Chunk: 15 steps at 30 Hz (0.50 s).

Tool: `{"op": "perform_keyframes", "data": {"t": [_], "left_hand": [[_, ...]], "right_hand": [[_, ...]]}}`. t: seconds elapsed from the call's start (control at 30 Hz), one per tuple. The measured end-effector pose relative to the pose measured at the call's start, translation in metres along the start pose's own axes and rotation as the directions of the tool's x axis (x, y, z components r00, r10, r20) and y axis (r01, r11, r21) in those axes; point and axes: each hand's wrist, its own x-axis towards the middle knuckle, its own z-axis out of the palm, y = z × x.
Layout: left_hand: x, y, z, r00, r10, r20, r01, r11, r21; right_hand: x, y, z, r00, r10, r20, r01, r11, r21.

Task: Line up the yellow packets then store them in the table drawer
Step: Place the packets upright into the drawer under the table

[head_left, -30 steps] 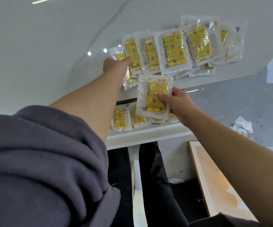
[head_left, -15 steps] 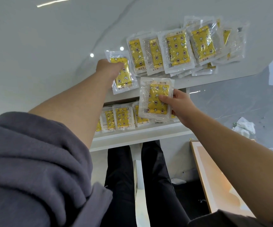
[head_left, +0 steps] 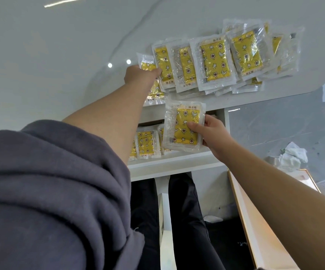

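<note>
Several yellow packets (head_left: 214,61) in clear wrappers lie in an overlapping row near the front edge of the white table (head_left: 60,55). My left hand (head_left: 140,76) lies over the leftmost packet (head_left: 155,94) of that row, thumb on it; the fingers are hidden. My right hand (head_left: 212,135) pinches another yellow packet (head_left: 183,129) by its right side and holds it just above the open drawer (head_left: 173,164). Inside the drawer lie several packets (head_left: 147,144) side by side, partly hidden by my left arm and by the held packet.
My legs in black trousers (head_left: 185,221) are under the drawer. A light wooden board (head_left: 255,221) stands at the right. Crumpled white tissue (head_left: 292,156) lies on the grey floor beyond it.
My left hand has brought the leftmost packet back to the right, against the row. My right hand keeps its packet over the drawer, almost unmoved.
</note>
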Motion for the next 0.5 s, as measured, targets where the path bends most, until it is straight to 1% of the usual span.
{"op": "perform_keyframes", "data": {"t": [0.17, 0.27, 0.4, 0.5], "left_hand": [[-0.006, -0.007, -0.013, 0.993, 0.007, 0.121, -0.016, 0.997, 0.073], [0.005, -0.022, -0.012, 0.989, 0.032, 0.147, -0.041, 0.998, 0.057], [-0.013, -0.019, -0.007, 0.979, 0.074, 0.191, -0.091, 0.992, 0.082], [-0.021, -0.018, -0.003, 0.978, 0.103, 0.180, -0.116, 0.991, 0.063]], "right_hand": [[0.002, -0.005, -0.001, 1.000, -0.004, 0.013, 0.004, 1.000, 0.007], [0.003, -0.007, -0.002, 1.000, -0.011, 0.015, 0.011, 1.000, 0.000], [0.005, -0.006, -0.003, 1.000, -0.007, 0.007, 0.007, 1.000, -0.003], [0.006, -0.003, -0.004, 1.000, -0.005, 0.000, 0.005, 1.000, -0.001]]}}
